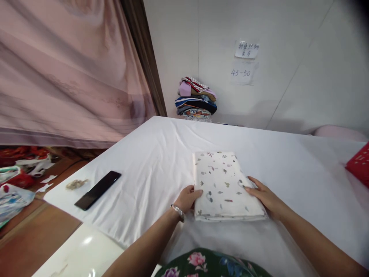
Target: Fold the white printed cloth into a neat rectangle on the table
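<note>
A folded white cloth with a small leaf print lies flat on the white-sheeted table, straight in front of me. My left hand rests against the cloth's near left edge, fingers curled onto it, a bracelet at the wrist. Lying on the near right edge, my right hand has its fingers stretched flat along the fabric. Neither hand lifts the cloth.
A black phone lies near the table's left edge beside a small tangle. Folded clothes are stacked against the back wall under paper notes. A red object sits far right. A pink curtain hangs left; bags lie on the floor.
</note>
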Demonstrator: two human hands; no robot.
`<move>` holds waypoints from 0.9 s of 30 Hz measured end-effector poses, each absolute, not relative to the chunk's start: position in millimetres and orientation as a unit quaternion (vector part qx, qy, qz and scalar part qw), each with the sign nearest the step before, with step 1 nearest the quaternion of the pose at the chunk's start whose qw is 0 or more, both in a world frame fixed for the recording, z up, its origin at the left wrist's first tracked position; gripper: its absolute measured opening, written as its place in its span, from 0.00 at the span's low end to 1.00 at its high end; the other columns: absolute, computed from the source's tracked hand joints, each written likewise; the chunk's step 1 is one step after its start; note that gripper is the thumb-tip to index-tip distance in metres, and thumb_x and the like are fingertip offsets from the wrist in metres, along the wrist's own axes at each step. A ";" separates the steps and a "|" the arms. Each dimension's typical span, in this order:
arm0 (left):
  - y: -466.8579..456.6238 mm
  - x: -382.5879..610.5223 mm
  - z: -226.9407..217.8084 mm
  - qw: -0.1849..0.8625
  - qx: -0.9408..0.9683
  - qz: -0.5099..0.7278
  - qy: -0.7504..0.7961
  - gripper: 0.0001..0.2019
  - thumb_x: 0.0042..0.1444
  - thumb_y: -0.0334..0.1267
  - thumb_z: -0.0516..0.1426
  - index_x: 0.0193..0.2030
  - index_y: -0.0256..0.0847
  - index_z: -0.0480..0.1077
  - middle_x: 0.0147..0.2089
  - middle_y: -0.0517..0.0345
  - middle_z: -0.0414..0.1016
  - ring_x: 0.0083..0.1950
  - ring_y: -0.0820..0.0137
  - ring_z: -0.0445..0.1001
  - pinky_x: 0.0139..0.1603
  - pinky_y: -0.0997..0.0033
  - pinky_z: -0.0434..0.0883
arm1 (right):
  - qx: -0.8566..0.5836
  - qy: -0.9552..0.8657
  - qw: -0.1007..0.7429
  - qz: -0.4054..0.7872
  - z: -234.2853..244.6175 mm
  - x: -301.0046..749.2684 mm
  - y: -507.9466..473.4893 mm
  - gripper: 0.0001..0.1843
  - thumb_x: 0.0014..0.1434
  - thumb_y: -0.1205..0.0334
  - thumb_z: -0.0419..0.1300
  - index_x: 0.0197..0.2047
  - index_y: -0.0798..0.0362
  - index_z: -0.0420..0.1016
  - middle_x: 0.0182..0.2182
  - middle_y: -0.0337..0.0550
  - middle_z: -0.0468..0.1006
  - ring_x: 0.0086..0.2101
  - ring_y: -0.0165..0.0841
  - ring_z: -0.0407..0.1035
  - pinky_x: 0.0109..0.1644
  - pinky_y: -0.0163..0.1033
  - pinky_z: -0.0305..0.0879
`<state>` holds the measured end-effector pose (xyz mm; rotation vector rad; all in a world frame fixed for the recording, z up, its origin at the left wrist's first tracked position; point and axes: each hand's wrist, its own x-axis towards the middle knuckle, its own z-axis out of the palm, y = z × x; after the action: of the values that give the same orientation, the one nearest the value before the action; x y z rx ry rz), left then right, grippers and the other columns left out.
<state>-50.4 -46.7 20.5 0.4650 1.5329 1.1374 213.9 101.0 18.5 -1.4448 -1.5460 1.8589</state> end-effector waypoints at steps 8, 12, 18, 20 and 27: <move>-30.3 -60.0 20.0 0.544 0.173 0.502 0.650 0.18 0.45 0.50 0.62 0.34 0.37 0.69 0.27 0.58 0.74 0.26 0.72 0.71 0.22 0.75 0.66 | -0.551 -0.526 0.174 0.625 30.2 207.8 106.7 0.45 0.48 0.44 0.63 0.65 0.44 0.49 0.56 0.49 0.67 0.47 0.43 0.70 0.47 0.43 0.70; -19.6 -55.3 17.4 0.538 0.173 0.543 0.621 0.17 0.45 0.48 0.63 0.35 0.37 0.69 0.30 0.54 0.76 0.31 0.68 0.74 0.30 0.72 0.71 | -0.536 -0.519 0.203 0.635 32.5 191.2 118.5 0.49 0.49 0.45 0.63 0.67 0.48 0.42 0.56 0.53 0.66 0.45 0.43 0.72 0.43 0.43 0.72; -16.5 -44.6 29.5 0.479 0.240 0.553 0.638 0.28 0.42 0.44 0.64 0.50 0.36 0.64 0.41 0.48 0.76 0.39 0.62 0.76 0.39 0.66 0.72 | -0.515 -0.512 0.235 0.646 20.2 185.0 121.4 0.44 0.48 0.53 0.65 0.64 0.51 0.52 0.46 0.49 0.77 0.41 0.42 0.74 0.42 0.44 0.72; -17.9 -40.8 38.3 0.440 0.293 0.533 0.660 0.33 0.43 0.44 0.64 0.56 0.38 0.61 0.42 0.50 0.76 0.42 0.60 0.75 0.42 0.65 0.70 | -0.514 -0.514 0.251 0.639 16.4 186.4 119.1 0.40 0.49 0.54 0.64 0.63 0.51 0.55 0.44 0.47 0.78 0.40 0.42 0.74 0.42 0.43 0.72; -32.8 -31.3 47.7 0.450 0.336 0.561 0.608 0.33 0.43 0.43 0.64 0.57 0.41 0.60 0.44 0.50 0.76 0.44 0.61 0.74 0.45 0.65 0.69 | -0.528 -0.517 0.268 0.618 11.3 192.0 114.7 0.39 0.48 0.52 0.65 0.61 0.49 0.59 0.40 0.44 0.80 0.39 0.39 0.75 0.43 0.41 0.71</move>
<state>-31.3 -32.8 47.7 0.8312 1.5035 1.3872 192.0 114.7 11.3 -1.4249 -1.3934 1.6678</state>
